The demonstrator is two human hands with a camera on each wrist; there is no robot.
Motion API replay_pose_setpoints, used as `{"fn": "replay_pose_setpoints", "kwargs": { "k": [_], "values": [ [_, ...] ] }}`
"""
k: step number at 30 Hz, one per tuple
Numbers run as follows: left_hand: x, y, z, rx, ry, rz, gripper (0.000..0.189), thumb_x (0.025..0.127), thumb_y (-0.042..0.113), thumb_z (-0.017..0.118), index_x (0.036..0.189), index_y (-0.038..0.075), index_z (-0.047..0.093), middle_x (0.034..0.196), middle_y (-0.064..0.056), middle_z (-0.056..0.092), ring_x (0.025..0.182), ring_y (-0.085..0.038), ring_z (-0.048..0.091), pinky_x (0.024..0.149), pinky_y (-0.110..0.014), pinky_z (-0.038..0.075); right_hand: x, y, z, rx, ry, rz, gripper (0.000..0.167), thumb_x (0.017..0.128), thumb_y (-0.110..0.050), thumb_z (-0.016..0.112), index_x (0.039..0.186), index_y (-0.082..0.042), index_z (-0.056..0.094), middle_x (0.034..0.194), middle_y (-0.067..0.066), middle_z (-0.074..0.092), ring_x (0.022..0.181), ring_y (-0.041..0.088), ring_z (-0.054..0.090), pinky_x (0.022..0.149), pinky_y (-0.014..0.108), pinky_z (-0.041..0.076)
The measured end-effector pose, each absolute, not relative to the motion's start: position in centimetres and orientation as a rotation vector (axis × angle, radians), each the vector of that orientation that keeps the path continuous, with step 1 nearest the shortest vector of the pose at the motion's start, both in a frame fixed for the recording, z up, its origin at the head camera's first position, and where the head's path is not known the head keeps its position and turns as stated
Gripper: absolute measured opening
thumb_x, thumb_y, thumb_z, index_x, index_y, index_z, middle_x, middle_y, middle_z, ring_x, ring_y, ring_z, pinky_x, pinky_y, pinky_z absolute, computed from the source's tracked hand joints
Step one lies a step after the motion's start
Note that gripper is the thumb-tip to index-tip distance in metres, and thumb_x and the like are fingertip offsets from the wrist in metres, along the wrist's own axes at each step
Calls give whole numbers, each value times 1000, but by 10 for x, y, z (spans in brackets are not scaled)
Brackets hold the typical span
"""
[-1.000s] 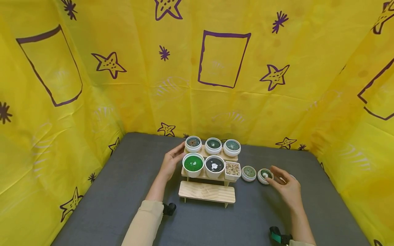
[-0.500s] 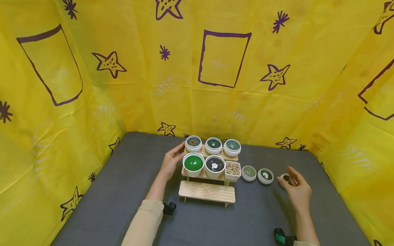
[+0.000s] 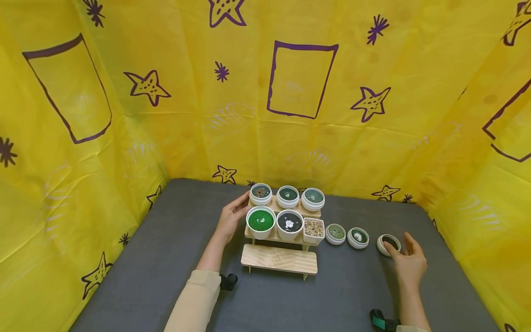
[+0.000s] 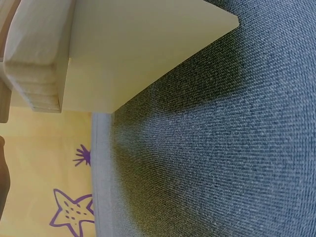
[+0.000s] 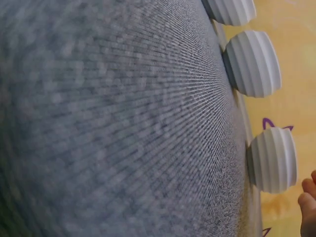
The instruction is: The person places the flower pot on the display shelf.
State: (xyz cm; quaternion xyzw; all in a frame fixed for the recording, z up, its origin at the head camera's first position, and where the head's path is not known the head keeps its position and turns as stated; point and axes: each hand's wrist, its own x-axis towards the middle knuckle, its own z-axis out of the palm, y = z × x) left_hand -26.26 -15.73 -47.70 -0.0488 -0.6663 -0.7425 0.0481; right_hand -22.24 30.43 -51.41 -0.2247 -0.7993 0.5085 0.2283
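A three-tier wooden stand (image 3: 279,259) is at the table's middle. My left hand (image 3: 227,223) holds the left end of its top tier between thumb and fingers; the fingertips are partly hidden. Far right of the stand, a small white ribbed pot (image 3: 380,249) with dark filling stands on the table. My right hand (image 3: 408,263) is just right of this pot, its thumb at the near rim and its fingers spread apart from it. In the right wrist view, fingertips (image 5: 308,190) show beside a ribbed pot (image 5: 274,160).
Three pots, including one at the left (image 3: 260,202), fill the top tier. A green-filled cup (image 3: 261,235), a black-filled cup (image 3: 289,237) and a square cup (image 3: 313,239) occupy the middle one. Two pots (image 3: 334,241) line up right of the stand. Yellow cloth (image 3: 303,152) surrounds the grey table (image 3: 290,304).
My right hand has moved right from the pot with white on its filling to the rightmost pot, then slightly off it, uncovering its dark top. The left hand has stayed still.
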Motion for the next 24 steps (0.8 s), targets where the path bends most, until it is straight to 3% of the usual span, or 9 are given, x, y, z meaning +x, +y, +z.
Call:
{"fn": "replay_pose_setpoints", "kwargs": {
  "k": [3,7,11,14,17,20,24],
  "values": [
    [-263,-157,-477,-148,-2021,-2269,52,94,0,58,144,-1,47,151,-19,46,112,13,57,101,-8,42,-223,307,-516,-649,-2186,1427,70,82,-19,80,144,-7,50,148,18,52,139,17,50,108,5,36],
    [-262,-157,-477,-147,-2020,-2268,51,94,0,58,144,-2,47,151,-19,46,112,14,56,101,-8,42,-223,311,-519,-696,-2200,1457,73,83,-22,80,146,-6,47,149,19,50,141,23,47,118,24,36],
    [-262,-156,-477,-152,-2015,-2269,51,94,-1,57,144,-2,47,151,-19,46,112,14,56,101,-8,42,-223,313,-521,-725,-2245,1449,74,84,-26,78,147,-6,45,150,21,49,141,28,46,120,32,37],
    [-262,-156,-477,-157,-1997,-2280,51,94,-2,57,144,-2,47,151,-19,47,112,13,56,101,-8,43,-223,315,-523,-741,-2300,1421,75,84,-31,77,147,-7,45,148,21,50,136,25,50,113,17,40],
    [-262,-156,-477,-154,-1990,-2289,51,94,-2,57,144,-2,47,151,-19,47,113,12,56,100,-8,43,-223,316,-524,-742,-2345,1393,74,84,-34,77,146,-5,47,145,22,54,117,8,57,90,-2,39],
    [-263,-156,-477,-144,-2005,-2286,51,94,-1,58,144,-1,47,151,-18,47,112,12,56,100,-8,43,-223,317,-527,-734,-2362,1379,73,83,-36,77,143,-2,50,140,26,57,94,-13,48,73,-5,31],
    [-263,-156,-478,-135,-2005,-2289,51,94,0,58,144,0,48,151,-17,47,112,12,57,101,-8,43,-222,318,-529,-724,-2379,1362,72,84,-37,76,141,0,51,137,28,57,80,-22,34,71,-1,31]
  ]
}}
